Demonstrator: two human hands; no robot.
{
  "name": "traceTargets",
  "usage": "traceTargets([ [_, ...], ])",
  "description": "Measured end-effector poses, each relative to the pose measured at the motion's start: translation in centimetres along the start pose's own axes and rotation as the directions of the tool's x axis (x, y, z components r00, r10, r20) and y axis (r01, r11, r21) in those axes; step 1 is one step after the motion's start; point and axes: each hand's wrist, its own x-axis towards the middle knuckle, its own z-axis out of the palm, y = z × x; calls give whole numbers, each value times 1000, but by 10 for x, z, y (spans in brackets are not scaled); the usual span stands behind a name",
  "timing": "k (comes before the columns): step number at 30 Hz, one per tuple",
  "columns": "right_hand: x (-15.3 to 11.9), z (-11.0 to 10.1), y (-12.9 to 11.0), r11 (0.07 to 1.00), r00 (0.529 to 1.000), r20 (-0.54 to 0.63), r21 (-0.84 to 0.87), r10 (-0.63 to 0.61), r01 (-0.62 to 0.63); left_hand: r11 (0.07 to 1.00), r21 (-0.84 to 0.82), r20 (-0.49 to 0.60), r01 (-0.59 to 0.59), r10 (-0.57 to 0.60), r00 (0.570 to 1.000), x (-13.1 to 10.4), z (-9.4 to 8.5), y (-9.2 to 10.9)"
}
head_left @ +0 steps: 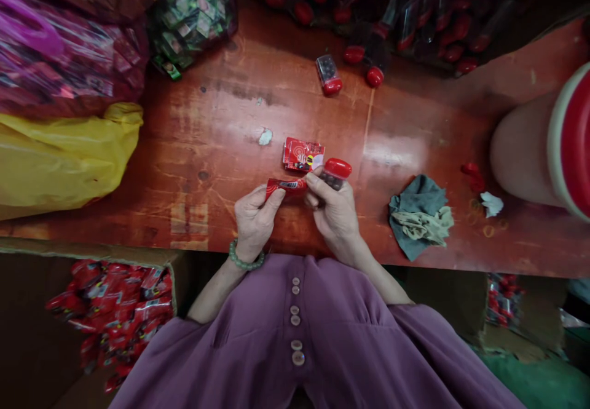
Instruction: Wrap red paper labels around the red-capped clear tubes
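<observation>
My left hand [255, 215], a green bead bracelet on its wrist, pinches one end of a red printed wrapper [286, 185]. At the wrapper's other end are the thumb and fingers of my right hand [335, 207]. That same hand also holds a small clear container with a red cap [338, 168], dark round pieces showing inside it. Just beyond my fingers a flat red printed packet [302, 153] lies on the table. Farther off, another red-capped container [329, 75] rests on its side.
Many red-capped containers fill a box [498, 52] at the back right. Bags of packets [193, 15] and a yellow bag [69, 157] stand left. Cloths [420, 215] and a large tub [525, 144] are right. Below the table edge, a carton holds red packets [124, 304].
</observation>
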Motion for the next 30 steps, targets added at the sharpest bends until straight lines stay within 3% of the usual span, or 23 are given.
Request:
traceTargets([
  [3,0,1,-7,984,986,71,81,152,-158,999,-34,-5,10,-11,1000,0,0,-2],
  [6,-2,2,-10,978,978,109,96,176,-187,999,-50,3,21,-21,1000,0,0,-4],
  [12,-1,3,-6,997,999,41,73,23,-26,999,-32,-50,17,-18,999,1,-2,-7],
  [16,1,-3,-2,999,999,6,-16,-49,49,984,-97,-37,150,-154,987,1,1,-7],
  [21,-2,-7,-2,996,998,23,-63,-58,59,908,-304,-38,288,-314,949,4,8,-3],
  [25,-5,-6,-2,984,994,55,-144,-94,101,885,-362,-21,292,-321,947,5,10,2],
  [30,-6,-5,1,972,989,96,-200,-109,126,913,-306,-13,270,-287,958,3,7,-3],
])
